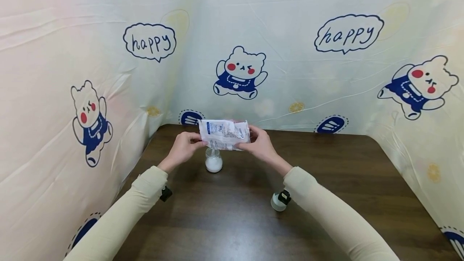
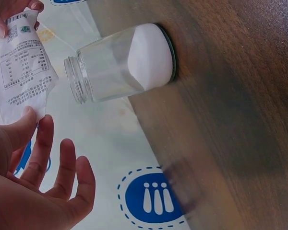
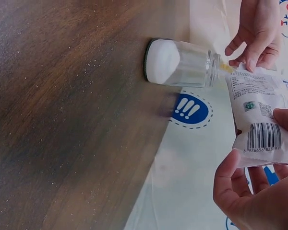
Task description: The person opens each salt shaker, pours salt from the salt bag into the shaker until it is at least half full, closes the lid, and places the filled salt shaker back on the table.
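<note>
Nearest us, two pale sleeves reach in over the brown wooden table. By the right cuff, well in from the table's right edge, we see a small container with something white showing; a black device on the wrist partly covers it, so we cannot tell how full it is.

Farther off, toward the table's far left corner, a glass jar stands upright and uncapped. The left wrist view gives us what the head view barely does: white powder fills its lower part, its surface slanting, with clear glass above. The right wrist view alone shows us white specks scattered over the wood.

Above the jar, near the table's far edge, we find a printed white packet between two hands. The left hand pinches its end beside the jar's mouth between thumb and forefinger, the other fingers spread apart; the right hand grips the other end, thumb on the front. (Only the wrist views let us make out the barcode.) Behind the far edge, we see a cloth printed with bears.
</note>
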